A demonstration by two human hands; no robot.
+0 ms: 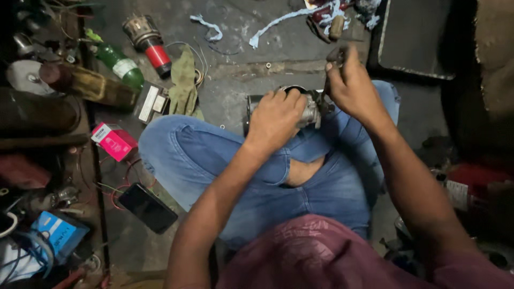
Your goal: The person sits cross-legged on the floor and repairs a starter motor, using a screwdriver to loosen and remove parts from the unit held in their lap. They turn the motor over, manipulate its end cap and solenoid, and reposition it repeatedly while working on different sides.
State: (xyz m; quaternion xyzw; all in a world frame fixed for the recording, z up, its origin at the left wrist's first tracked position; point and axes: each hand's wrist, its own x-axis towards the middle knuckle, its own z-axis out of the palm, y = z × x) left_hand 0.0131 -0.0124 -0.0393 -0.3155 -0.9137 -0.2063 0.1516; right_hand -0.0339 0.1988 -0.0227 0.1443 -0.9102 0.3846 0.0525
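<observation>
Motor [308, 109] — a grey metal cylinder, likely a starter or small electric motor — sits on my lap, propped across the crossed legs in blue jeans [214, 155], just above the concrete floor [241, 69]. My left hand [276, 120] lies over its top with fingers curled and pressed around the housing, clamping it down. My right hand [350, 80] is at the motor's right end, fingers pinched together on a small dark part or tool; I cannot tell what it is. I judge the motor heavy and rigid, with a greasy, probably slippery casing — best held around the round body, as the left hand does, not by the end fittings. Away to the left on the floor lie a green bottle [120, 65], a red-and-metal armature [147, 40], an olive rag [184, 80], a pink box [113, 141] and a black phone [147, 207]. White cloth strips [278, 21] lie beyond the hands.
</observation>
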